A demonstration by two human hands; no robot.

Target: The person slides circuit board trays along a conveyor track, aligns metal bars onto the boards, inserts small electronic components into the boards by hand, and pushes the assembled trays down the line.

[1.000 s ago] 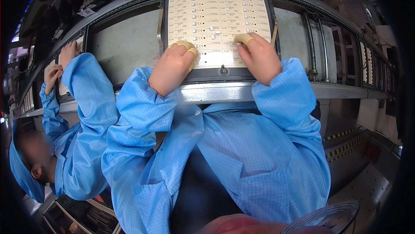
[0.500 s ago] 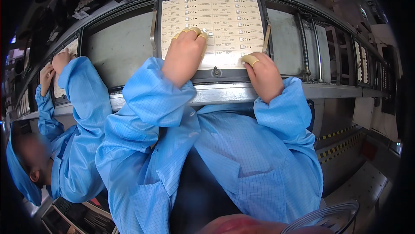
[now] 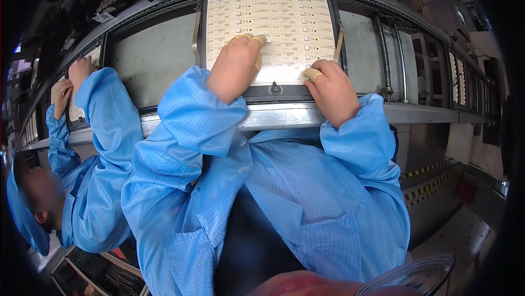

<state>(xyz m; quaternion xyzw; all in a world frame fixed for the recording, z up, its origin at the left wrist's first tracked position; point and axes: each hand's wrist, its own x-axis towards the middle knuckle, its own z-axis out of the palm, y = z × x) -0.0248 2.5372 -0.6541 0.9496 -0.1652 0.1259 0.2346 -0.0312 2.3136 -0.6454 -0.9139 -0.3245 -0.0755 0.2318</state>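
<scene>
Long grey conveyor bench [image 3: 328, 115] curving across the upper half, metal front rail running left to right. Set in its middle, a dark-framed carrier [image 3: 273, 94] holding a pale cream panel of flexible circuit strips [image 3: 284, 22], flat, filling the frame nearly edge to edge; narrow dark margin only along the near side. Bare grey plate [image 3: 147, 66] to the left of the frame and another [image 3: 363, 50] to the right, both offering open room beside the panel. Further left, a co-worker in a blue coat [image 3: 98, 148], both hands up at a neighbouring panel, well apart.

Left hand [image 3: 236, 66] resting on the panel's lower left part, fingers together and curled down, yellow finger cots [image 3: 257, 39] pressing the surface; nothing gripped. Right hand [image 3: 331, 91] at the panel's near right corner, across the frame's edge, fingers bent and close together, cotted tip [image 3: 313, 74] touching the panel; whether pinching its edge cannot be told. Blue sleeves rising from the lower edge.
</scene>
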